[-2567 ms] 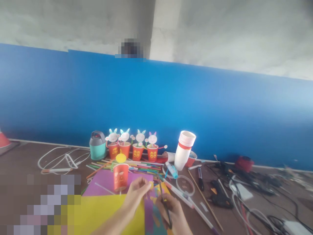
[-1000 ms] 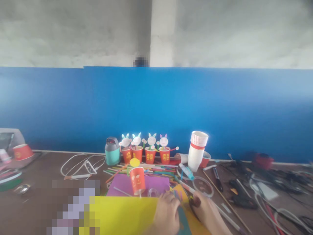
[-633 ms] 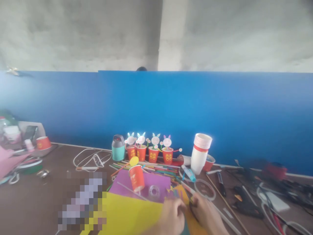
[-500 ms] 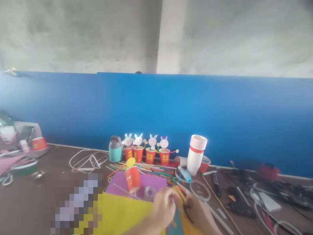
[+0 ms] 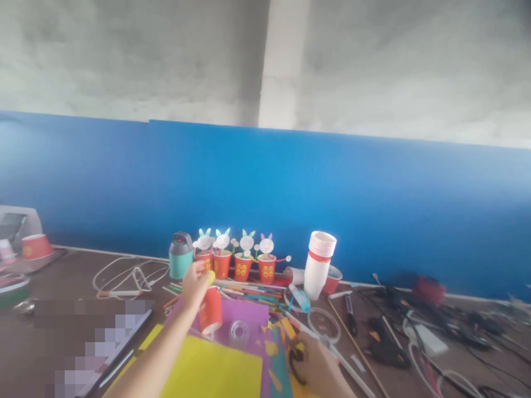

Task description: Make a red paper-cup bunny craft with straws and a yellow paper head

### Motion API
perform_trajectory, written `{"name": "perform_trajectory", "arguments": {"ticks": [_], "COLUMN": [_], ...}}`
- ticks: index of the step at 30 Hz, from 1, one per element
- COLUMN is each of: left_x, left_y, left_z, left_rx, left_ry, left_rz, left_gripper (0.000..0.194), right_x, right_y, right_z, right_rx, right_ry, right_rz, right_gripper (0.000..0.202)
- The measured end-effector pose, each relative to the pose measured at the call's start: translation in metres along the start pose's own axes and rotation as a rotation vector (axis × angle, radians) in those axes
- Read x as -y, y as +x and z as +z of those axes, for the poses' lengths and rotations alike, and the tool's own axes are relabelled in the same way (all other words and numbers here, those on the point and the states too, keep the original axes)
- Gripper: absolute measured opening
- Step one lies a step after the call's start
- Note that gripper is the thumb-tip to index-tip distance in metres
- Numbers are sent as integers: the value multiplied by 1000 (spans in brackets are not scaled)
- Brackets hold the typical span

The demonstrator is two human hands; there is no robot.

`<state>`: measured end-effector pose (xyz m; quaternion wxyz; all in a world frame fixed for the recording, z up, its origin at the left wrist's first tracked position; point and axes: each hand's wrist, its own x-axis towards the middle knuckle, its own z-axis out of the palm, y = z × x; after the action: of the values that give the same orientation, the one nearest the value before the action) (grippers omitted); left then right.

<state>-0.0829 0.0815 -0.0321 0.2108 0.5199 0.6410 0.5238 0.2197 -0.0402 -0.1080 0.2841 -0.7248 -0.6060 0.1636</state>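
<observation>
My left hand (image 5: 196,284) reaches forward over the sheets, its fingers closed at a yellow paper disc (image 5: 211,276) beside the rim of a red paper cup (image 5: 211,310). That cup tilts on a purple sheet (image 5: 253,310). Low on the right, my right hand (image 5: 313,356) is wrapped around black-handled scissors (image 5: 297,365); their blades are hard to make out. An orange paper piece (image 5: 287,328) shows just beyond the right hand. Small yellow scraps (image 5: 271,348) lie left of it, and a yellow sheet (image 5: 219,365) is spread below the cup.
Several red cups with rabbit figures (image 5: 266,269) line the blue partition (image 5: 249,171). Left of them stands a teal container (image 5: 181,264). Stacked white cups (image 5: 318,271), a tape roll (image 5: 239,331), coloured sticks (image 5: 253,290), a marker (image 5: 350,315) and a glue gun (image 5: 385,342) lie about.
My left hand has left my right hand's side and moved left and forward to the yellow disc. My right hand keeps the scissors. The view has shifted slightly right.
</observation>
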Motion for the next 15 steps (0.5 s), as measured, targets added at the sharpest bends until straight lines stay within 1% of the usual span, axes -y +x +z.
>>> {"name": "perform_trajectory", "arguments": {"ticks": [3, 6, 8, 10, 13, 15], "left_x": [13, 25, 31, 37, 45, 48], "left_y": [14, 21, 21, 20, 15, 12], "left_z": [-10, -13, -10, -5, 4, 9], "left_rx": [-17, 2, 42, 76, 114, 108], "left_ry": [113, 179, 179, 155, 86, 46], "left_rz": [-94, -166, -166, -139, -97, -88], "left_gripper": [42, 44, 43, 44, 49, 53], "right_x": [-5, -5, -1, 4, 15, 24], "right_y": [1, 2, 2, 1, -3, -7], "right_z": [3, 1, -3, -8, -13, -13], "right_rx": [45, -8, -44, -87, -138, -118], "right_ry": [81, 12, -22, 10, 58, 28], "right_rz": [-86, -117, -103, -129, -247, -327], "right_gripper": [28, 21, 18, 21, 24, 25]}}
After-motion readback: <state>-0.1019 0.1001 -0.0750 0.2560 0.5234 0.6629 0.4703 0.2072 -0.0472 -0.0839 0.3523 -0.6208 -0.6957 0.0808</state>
